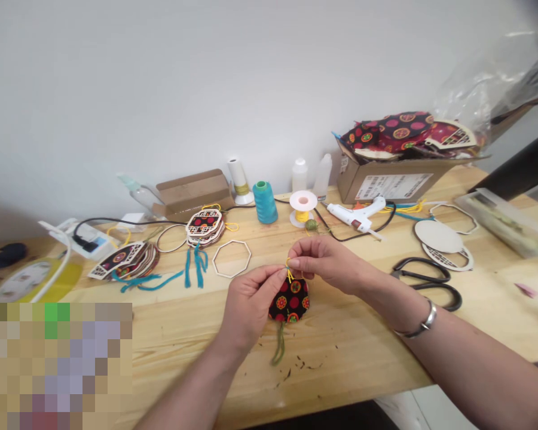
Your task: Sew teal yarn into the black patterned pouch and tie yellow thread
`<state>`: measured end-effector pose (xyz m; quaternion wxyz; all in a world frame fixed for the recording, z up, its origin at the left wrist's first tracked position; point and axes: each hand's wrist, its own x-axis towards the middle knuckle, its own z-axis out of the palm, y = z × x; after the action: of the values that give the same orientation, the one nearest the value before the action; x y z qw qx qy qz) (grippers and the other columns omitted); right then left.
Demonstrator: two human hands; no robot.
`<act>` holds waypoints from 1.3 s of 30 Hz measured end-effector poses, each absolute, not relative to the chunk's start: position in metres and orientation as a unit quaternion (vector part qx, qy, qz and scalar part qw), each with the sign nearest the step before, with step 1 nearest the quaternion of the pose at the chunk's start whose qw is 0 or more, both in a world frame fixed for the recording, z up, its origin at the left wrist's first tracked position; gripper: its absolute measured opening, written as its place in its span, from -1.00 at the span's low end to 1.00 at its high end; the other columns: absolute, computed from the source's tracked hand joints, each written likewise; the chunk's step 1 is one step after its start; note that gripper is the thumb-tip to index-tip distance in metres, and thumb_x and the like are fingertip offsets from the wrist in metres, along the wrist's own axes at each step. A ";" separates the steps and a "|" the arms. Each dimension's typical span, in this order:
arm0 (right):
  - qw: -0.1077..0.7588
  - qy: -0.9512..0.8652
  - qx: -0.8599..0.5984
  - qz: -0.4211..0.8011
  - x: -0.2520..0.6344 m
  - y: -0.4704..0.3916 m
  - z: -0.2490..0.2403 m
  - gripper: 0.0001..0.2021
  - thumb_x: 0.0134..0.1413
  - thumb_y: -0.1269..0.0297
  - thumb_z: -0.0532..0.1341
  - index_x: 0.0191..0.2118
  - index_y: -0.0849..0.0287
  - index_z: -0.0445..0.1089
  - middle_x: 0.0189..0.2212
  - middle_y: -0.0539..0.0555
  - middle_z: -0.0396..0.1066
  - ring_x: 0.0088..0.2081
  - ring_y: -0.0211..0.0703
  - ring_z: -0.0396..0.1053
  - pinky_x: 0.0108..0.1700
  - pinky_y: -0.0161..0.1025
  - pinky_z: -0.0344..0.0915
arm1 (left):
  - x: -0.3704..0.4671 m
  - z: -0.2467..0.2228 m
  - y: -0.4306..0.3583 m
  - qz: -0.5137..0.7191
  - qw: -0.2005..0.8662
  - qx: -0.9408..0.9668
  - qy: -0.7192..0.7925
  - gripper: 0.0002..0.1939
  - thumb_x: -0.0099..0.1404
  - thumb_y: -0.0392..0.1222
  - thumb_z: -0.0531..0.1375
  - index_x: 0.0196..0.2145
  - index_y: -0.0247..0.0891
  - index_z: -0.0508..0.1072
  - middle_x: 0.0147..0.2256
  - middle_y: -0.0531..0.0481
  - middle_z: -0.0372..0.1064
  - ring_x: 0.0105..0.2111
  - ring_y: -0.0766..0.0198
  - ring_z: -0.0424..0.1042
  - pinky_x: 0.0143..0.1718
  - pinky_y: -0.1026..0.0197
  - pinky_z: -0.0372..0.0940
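Observation:
A dark fabric piece with red and orange round patterns (289,301) lies on the wooden table below my fingertips. Olive green cord (278,346) trails from its lower edge. At its top edge is a thin yellow cord (289,272). My left hand (259,298) pinches this cord from the left, its fingers partly over the fabric's upper left edge. From the right, my right hand (320,260) pinches the yellow cord's loop between thumb and forefinger. The two hands' fingertips nearly meet, and they partly hide the cord.
Black-handled scissors (430,280) lie right of my right hand. Behind stand a white glue gun (356,216), a yellow cord spool (302,209), teal thread (265,203) and a filled cardboard box (385,179). An octagonal frame (214,263) and decorated stacks (205,226) sit left.

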<state>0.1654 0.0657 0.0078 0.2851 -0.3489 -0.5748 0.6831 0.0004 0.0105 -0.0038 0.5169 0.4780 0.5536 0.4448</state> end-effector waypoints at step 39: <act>0.408 -0.836 -0.276 0.244 0.164 0.060 0.012 -0.87 0.11 0.46 0.09 -0.38 0.19 0.36 -0.42 0.06 0.34 -0.32 -0.23 0.24 -0.23 -0.23 0.23 | 0.001 -0.003 0.011 0.466 0.478 0.481 0.568 -0.79 0.10 -0.13 0.25 -0.32 -0.24 0.58 -0.39 0.00 0.54 -0.37 0.23 0.45 -0.30 0.23 0.32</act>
<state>0.1641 0.0600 0.0116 0.4079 -0.2760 -0.8355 0.2437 0.0011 0.0107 -0.0029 0.4781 0.4809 0.5684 0.4659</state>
